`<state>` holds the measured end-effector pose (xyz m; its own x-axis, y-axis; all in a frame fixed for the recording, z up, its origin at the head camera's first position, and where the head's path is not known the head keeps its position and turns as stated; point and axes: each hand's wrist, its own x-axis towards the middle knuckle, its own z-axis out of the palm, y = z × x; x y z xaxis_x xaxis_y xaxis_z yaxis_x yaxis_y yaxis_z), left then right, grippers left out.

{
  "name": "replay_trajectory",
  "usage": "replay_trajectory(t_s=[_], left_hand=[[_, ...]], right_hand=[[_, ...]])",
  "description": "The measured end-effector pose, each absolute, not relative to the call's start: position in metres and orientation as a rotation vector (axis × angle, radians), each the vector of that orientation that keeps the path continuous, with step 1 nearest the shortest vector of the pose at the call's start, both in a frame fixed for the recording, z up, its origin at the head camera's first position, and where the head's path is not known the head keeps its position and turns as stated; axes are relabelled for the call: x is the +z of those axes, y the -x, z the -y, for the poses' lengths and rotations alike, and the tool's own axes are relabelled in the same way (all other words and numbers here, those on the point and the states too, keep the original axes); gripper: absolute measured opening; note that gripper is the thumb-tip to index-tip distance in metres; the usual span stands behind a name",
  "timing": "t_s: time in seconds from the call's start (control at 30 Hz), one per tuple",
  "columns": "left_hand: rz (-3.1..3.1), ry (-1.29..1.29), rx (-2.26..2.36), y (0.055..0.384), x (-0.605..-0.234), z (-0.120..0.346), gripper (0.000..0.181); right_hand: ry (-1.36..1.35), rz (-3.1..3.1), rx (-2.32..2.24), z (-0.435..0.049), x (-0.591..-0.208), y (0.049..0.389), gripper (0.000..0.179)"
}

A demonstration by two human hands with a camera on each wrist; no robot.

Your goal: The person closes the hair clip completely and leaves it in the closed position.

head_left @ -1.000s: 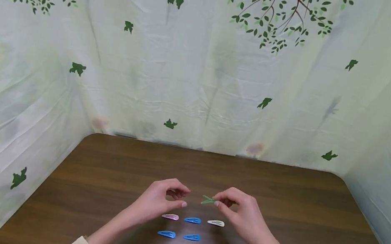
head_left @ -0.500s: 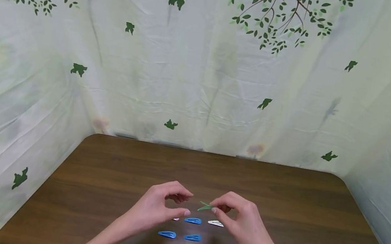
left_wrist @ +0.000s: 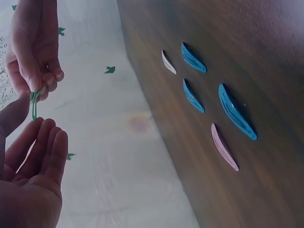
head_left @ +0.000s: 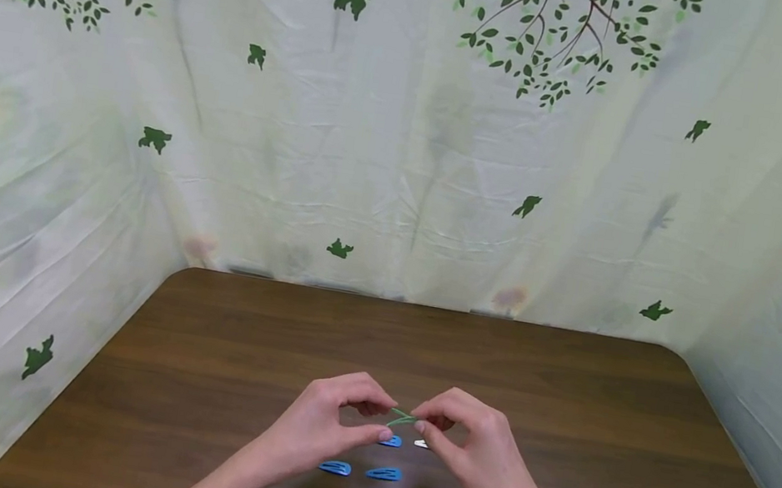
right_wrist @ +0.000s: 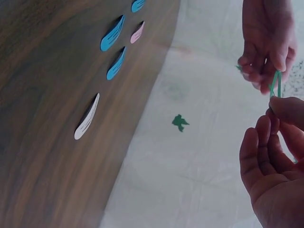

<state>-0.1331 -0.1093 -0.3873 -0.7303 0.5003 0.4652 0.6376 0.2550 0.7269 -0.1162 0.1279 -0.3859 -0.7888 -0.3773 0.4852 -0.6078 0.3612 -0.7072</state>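
A green snap hair clip (head_left: pixel 401 420) is held above the table, its two prongs spread apart. My right hand (head_left: pixel 483 439) pinches one end of it between thumb and index finger. From the other side, my left hand (head_left: pixel 331 412) has its thumb and index finger at the spread prong tips, seemingly touching them. Below lie two blue hair clips (head_left: pixel 384 473) in the near row, with another blue clip (head_left: pixel 392 441) and a white clip (head_left: pixel 421 443) partly covered behind. A pink clip (left_wrist: pixel 224 147) shows in the left wrist view; my left hand hides it from the head view.
The brown wooden table (head_left: pixel 235 322) extends around the clips. A pale curtain (head_left: pixel 404 153) printed with leaves and birds hangs behind its far edge and along both sides.
My left hand has moved right to the green clip's prongs, covering the pink clip. My right hand has come slightly left and nearer with the clip, now partly covering the white one.
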Motion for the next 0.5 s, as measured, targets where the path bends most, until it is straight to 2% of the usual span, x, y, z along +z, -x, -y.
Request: replay_trajectory(t_s=[0.3,0.5], left_hand=[[2.318,1.075,-1.557,0.1291,-0.3905,0.1045,0.010],[2.297,1.002,-1.572,0.1280,-0.3938,0.1007,0.010]], right_hand=[[-0.901,2.324,1.395,-0.1257,-0.3919,0.1144,0.027],[-0.843,2.301,1.520,-0.1264,-0.3948,0.1162,0.016]])
